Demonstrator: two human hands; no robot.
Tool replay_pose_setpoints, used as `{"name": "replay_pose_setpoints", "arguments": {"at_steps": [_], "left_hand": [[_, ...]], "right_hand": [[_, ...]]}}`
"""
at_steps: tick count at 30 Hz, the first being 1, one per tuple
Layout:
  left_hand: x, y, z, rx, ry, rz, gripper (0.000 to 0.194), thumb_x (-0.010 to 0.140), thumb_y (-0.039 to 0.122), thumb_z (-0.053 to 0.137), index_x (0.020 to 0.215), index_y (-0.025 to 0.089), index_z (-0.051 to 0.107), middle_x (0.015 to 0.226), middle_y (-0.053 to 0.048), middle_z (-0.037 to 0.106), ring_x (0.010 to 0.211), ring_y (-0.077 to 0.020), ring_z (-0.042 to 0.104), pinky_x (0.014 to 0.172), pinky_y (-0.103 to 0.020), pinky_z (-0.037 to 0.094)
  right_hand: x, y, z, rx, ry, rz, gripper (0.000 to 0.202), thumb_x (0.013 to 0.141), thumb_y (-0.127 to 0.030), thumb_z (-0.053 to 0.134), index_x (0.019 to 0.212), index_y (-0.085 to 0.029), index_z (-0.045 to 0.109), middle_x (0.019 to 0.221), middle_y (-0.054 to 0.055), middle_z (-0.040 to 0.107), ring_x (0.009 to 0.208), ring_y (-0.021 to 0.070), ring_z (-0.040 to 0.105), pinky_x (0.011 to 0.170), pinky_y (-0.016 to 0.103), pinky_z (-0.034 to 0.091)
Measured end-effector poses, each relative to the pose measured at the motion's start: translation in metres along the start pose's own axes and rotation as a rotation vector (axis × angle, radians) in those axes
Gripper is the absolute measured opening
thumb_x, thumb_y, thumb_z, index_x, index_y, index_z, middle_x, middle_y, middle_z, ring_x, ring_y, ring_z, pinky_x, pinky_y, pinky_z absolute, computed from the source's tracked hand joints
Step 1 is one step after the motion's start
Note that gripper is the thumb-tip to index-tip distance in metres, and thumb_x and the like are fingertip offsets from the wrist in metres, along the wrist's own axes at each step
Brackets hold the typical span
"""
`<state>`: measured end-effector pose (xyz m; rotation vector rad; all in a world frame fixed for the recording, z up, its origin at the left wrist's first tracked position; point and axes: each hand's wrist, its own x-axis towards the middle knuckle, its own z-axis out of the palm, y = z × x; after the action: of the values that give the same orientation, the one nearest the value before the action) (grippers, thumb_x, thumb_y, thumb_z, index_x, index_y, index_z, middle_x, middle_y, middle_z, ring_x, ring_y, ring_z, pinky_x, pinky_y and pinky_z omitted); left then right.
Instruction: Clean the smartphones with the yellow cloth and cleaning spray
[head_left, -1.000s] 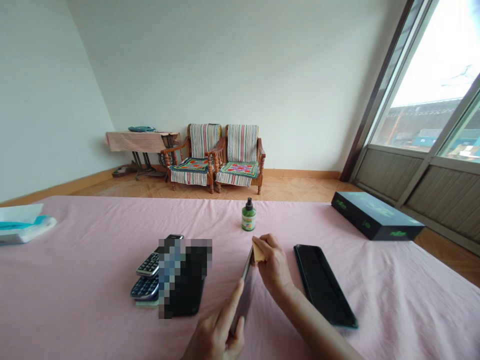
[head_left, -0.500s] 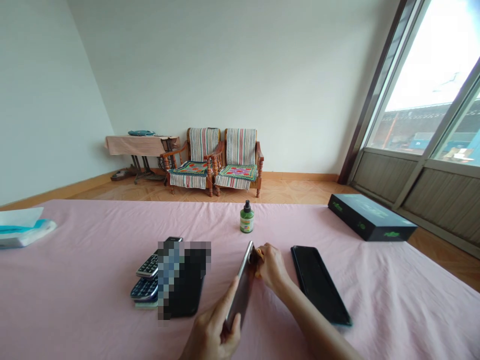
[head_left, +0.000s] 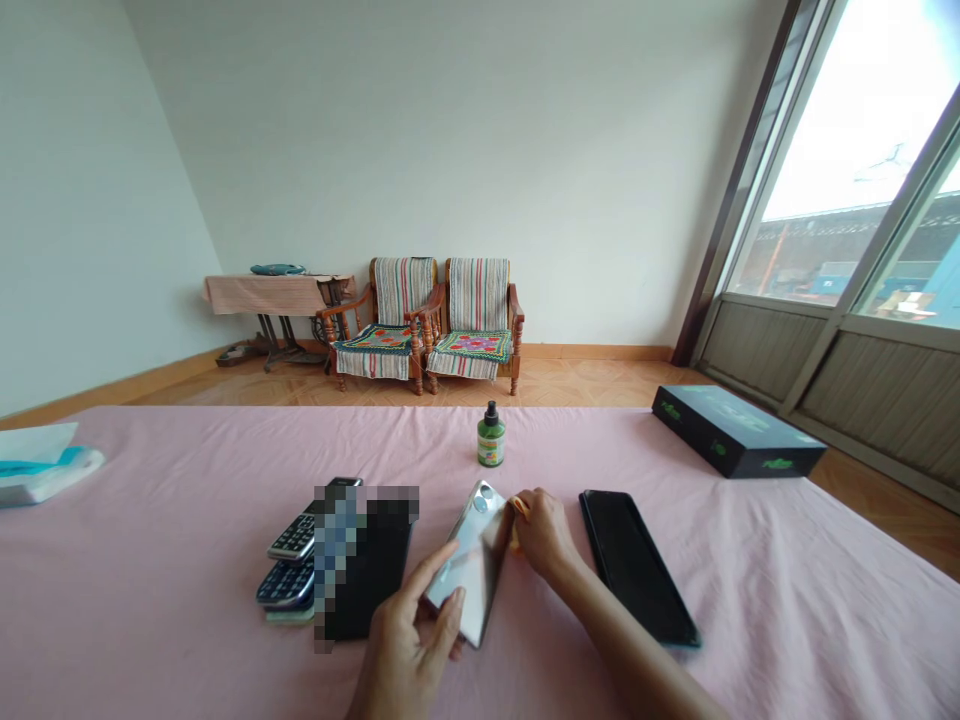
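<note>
A silvery phone (head_left: 474, 565) with round camera lenses is tilted in my left hand (head_left: 411, 630), whose fingers and thumb grip its lower left part. My right hand (head_left: 541, 532) pinches a small orange-yellow cloth (head_left: 516, 508) against the phone's upper right edge. To the right lies an open black phone case (head_left: 637, 565). On the left, two keypad phones (head_left: 294, 535) lie beside a flat black item (head_left: 375, 575), partly hidden by pixelation. A green bottle (head_left: 491, 440) with a black top stands beyond the phone.
Everything rests on a pink cloth (head_left: 187, 560). A black box (head_left: 739, 430) sits at the back right, and a white and blue packet (head_left: 49, 470) at the far left. Two wooden chairs (head_left: 471, 315) stand by the wall beyond.
The phone has turned from nearly edge-on so that its silvery back shows. My left hand has turned with it, and my right hand stays at its upper edge.
</note>
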<state>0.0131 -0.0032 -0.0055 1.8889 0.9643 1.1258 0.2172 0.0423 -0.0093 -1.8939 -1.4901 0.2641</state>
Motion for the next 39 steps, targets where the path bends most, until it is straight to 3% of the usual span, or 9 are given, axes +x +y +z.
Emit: {"name": "replay_pose_setpoints", "arguments": {"at_steps": [3,6,10,14,17,20,24,32,39], "left_hand": [[0.002,-0.002,-0.003,-0.036,-0.038,-0.004,0.053,0.076,0.017,0.060,0.127,0.015,0.049,0.114,-0.011,0.066,0.092,-0.0204,0.068,0.080,-0.026,0.056],[0.003,-0.004,-0.004,-0.071,-0.105,-0.010,0.068,0.068,0.007,0.054,0.134,0.015,0.042,0.117,-0.011,0.064,0.094,-0.0195,0.067,0.082,-0.027,0.055],[0.006,-0.007,-0.007,0.096,-0.061,-0.016,0.055,0.067,0.004,0.049,0.120,0.020,0.056,0.116,-0.008,0.064,0.109,-0.0213,0.060,0.095,-0.034,0.048],[0.007,-0.011,-0.013,0.262,-0.116,0.025,0.050,0.076,0.007,0.051,0.123,0.026,0.056,0.105,-0.005,0.064,0.095,-0.0182,0.065,0.080,-0.026,0.055],[0.006,-0.010,-0.016,0.436,-0.088,0.145,0.052,0.078,0.010,0.056,0.127,0.028,0.054,0.098,-0.004,0.060,0.088,-0.0190,0.064,0.078,-0.029,0.055],[0.006,-0.006,-0.018,0.540,-0.036,0.274,0.055,0.074,0.006,0.058,0.125,0.025,0.056,0.100,-0.006,0.058,0.092,-0.0220,0.061,0.082,-0.034,0.054],[0.005,-0.003,-0.015,0.566,-0.031,0.378,0.044,0.080,0.007,0.054,0.123,0.018,0.055,0.093,-0.007,0.059,0.088,-0.0225,0.060,0.078,-0.034,0.055],[-0.001,-0.012,-0.011,0.648,-0.094,0.416,0.044,0.081,0.006,0.051,0.124,0.016,0.051,0.093,-0.008,0.063,0.086,-0.0235,0.061,0.077,-0.035,0.054],[-0.004,-0.013,-0.007,0.648,-0.116,0.460,0.047,0.072,0.003,0.052,0.117,0.016,0.055,0.088,-0.006,0.064,0.081,-0.0223,0.063,0.073,-0.031,0.055]], "right_hand": [[0.001,0.001,-0.001,0.003,0.004,0.014,0.026,0.070,0.002,0.044,0.061,-0.013,0.063,0.065,0.005,0.060,0.056,0.0111,0.049,0.052,0.020,0.027],[0.001,0.001,0.000,0.004,0.015,0.019,0.025,0.069,0.002,0.046,0.061,-0.014,0.064,0.063,0.004,0.058,0.055,0.0111,0.047,0.051,0.021,0.027],[0.002,0.002,0.002,0.016,0.029,0.023,0.025,0.068,0.002,0.047,0.061,-0.014,0.065,0.063,0.005,0.059,0.057,0.0113,0.048,0.052,0.020,0.027],[0.002,0.003,0.001,0.051,0.045,0.029,0.025,0.069,0.001,0.048,0.061,-0.014,0.066,0.062,0.004,0.060,0.055,0.0113,0.050,0.051,0.020,0.028],[0.001,0.001,-0.002,0.098,0.080,0.028,0.024,0.072,-0.003,0.047,0.065,-0.014,0.068,0.067,0.005,0.061,0.056,0.0117,0.052,0.052,0.020,0.031],[-0.001,-0.001,-0.006,0.156,0.128,0.021,0.024,0.078,-0.010,0.047,0.071,-0.015,0.070,0.071,0.005,0.061,0.058,0.0128,0.055,0.052,0.021,0.033],[-0.002,-0.003,-0.007,0.236,0.182,0.003,0.026,0.083,-0.020,0.047,0.074,-0.015,0.070,0.071,0.005,0.061,0.060,0.0145,0.057,0.053,0.022,0.037],[-0.002,-0.011,-0.006,0.391,0.243,-0.065,0.032,0.085,-0.035,0.049,0.085,-0.015,0.074,0.079,0.007,0.066,0.068,0.0171,0.061,0.061,0.025,0.043],[-0.003,-0.014,-0.007,0.491,0.254,-0.104,0.028,0.081,-0.029,0.050,0.088,-0.016,0.074,0.082,0.008,0.066,0.073,0.0189,0.062,0.065,0.027,0.046]]}}
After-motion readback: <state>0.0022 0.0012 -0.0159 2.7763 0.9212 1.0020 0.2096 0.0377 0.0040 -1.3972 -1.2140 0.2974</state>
